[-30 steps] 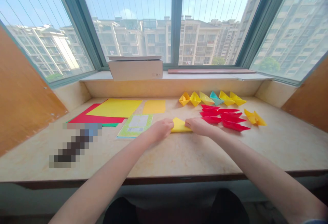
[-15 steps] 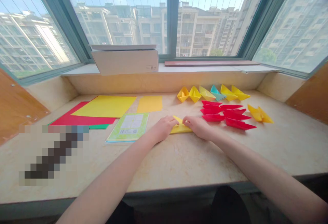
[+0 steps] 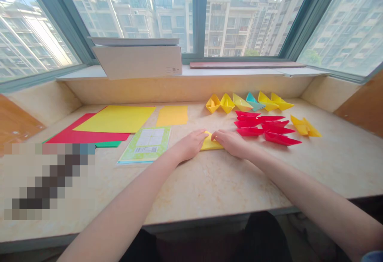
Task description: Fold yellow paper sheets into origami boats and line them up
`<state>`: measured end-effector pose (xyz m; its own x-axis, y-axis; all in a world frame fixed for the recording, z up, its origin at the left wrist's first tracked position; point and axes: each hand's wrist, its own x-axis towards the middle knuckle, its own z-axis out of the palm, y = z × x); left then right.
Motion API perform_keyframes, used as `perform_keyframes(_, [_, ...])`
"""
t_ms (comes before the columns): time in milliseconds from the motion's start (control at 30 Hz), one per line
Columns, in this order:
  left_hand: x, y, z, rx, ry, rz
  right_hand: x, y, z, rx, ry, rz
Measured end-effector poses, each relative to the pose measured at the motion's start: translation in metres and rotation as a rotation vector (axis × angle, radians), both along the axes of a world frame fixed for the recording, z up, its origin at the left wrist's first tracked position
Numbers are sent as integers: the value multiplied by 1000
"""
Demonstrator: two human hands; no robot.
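A small folded sheet of yellow paper (image 3: 212, 144) lies flat on the counter between my hands. My left hand (image 3: 193, 144) holds down its left side, fingertips at the upper left edge. From the right, my right hand (image 3: 229, 142) has its curled fingers pressed on the paper's upper right part, covering that corner. Behind and right of this hand sit several red paper boats (image 3: 277, 126) in two columns. A row of paper boats, mostly yellow (image 3: 227, 103) with one blue (image 3: 253, 102), stands farther back.
A yellow-orange folded piece (image 3: 305, 126) lies at the right. Left are large yellow sheets (image 3: 116, 118) over red paper (image 3: 86, 137) and green paper (image 3: 107, 144), an orange-yellow sheet (image 3: 172, 115) and a packet of paper (image 3: 146, 144). A white box (image 3: 139, 62) stands on the sill. One patch at left is pixelated.
The view has tilted slightly down. My right fingers have shifted a little left over the yellow paper, whose raised top point now looks flatter. Both hands stay on it.
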<state>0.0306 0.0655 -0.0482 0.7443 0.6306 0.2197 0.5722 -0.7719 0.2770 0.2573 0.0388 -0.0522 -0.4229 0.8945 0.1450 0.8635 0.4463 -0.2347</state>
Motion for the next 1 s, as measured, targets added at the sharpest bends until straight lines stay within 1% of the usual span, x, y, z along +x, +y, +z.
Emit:
perform_keyframes(100, [3,1,1,-48,-2,-7,0,-1,1,-4,-14,-1])
perform_keyframes(300, [7,4,7,-62,4,-12,-1,-5,5,-4,-30,-2])
perform_keyframes(500, [6,4,4,-68,29,20,-1,-5,5,-6,-15,0])
perform_keyframes(700, [7,4,0,-84,47,16,-3,-10,3,6,45,-20])
perform_keyframes(867, [6,2,-1,-93,39,31,-2,-10,-4,89,111,-107])
perform_keyframes(1000, [4,2,-2,-84,18,40,12,-10,-15,130,125,-165])
